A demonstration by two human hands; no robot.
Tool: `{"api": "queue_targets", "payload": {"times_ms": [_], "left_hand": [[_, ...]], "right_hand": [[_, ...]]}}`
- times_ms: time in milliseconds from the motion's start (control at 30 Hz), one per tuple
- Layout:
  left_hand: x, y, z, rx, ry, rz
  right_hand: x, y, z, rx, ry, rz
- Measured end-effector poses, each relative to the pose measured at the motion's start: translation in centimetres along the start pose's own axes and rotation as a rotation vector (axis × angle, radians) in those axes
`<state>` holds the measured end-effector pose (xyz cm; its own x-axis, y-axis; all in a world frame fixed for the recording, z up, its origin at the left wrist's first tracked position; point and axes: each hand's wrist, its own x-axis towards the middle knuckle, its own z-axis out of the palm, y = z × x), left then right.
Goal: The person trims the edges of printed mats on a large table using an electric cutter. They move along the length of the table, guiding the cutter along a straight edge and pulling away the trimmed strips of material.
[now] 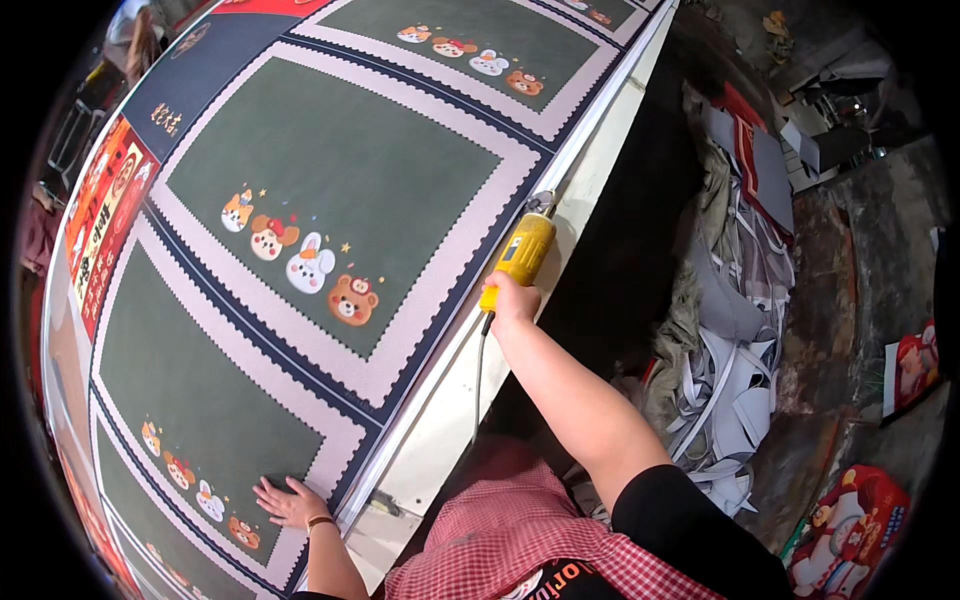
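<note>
My right hand [514, 302] is wrapped round the rear of a yellow handheld electric cutter [526, 250]. Its round metal head [541, 204] sits at the right edge of a large printed sheet [345, 170], on a white border strip. A dark cord [477, 385] hangs from the tool's back end. The sheet shows dark green panels with pale scalloped frames and small cartoon animal heads. My left hand [290, 503] lies flat on a lower panel, fingers spread, beside a printed bear head [244, 533].
A pale table edge [430, 450] runs diagonally under the sheet. To the right, grey and white offcuts [735, 370] are heaped on the floor, with a red printed piece [850, 530] at the lower right. Red printed panels [110, 220] border the sheet's left side.
</note>
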<state>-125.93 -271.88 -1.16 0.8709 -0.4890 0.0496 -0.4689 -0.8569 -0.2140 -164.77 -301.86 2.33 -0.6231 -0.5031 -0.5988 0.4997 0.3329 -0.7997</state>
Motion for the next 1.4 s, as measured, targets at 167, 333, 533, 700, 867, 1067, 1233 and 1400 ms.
{"api": "queue_targets", "payload": {"times_ms": [167,333,533,700,867,1067,1233,1400], "left_hand": [[0.1,-0.1,0.0,0.036,-0.018,-0.004],[0.6,4.5,-1.4,0.236,-0.129,-0.082],[0.5,24.4,-2.8,-0.37,0.23,0.293],[-5.8,42.3,-9.1,-0.448,-0.035,0.278],[-8.4,46.3,-12.3,-0.217,-0.123,0.174],[-8.2,46.2,-12.5,-0.171,-0.058,0.142],[-8.6,46.8,-12.5,-0.135,-0.064,0.135],[-7.9,46.0,-10.7,-0.086,0.008,0.132]], "right_hand": [[3.3,-2.0,1.0,-0.013,0.017,-0.014],[7.0,-5.1,1.8,-0.005,0.008,-0.018],[9.5,-7.3,4.4,-0.01,-0.013,-0.013],[13.7,-9.7,4.3,-0.05,0.04,-0.027],[17.8,-12.7,4.9,-0.016,0.05,-0.028],[21.9,-16.6,6.3,-0.035,0.008,0.027],[26.2,-19.4,6.8,-0.039,0.012,0.001],[28.6,-22.8,8.4,0.01,0.014,-0.011]]}}
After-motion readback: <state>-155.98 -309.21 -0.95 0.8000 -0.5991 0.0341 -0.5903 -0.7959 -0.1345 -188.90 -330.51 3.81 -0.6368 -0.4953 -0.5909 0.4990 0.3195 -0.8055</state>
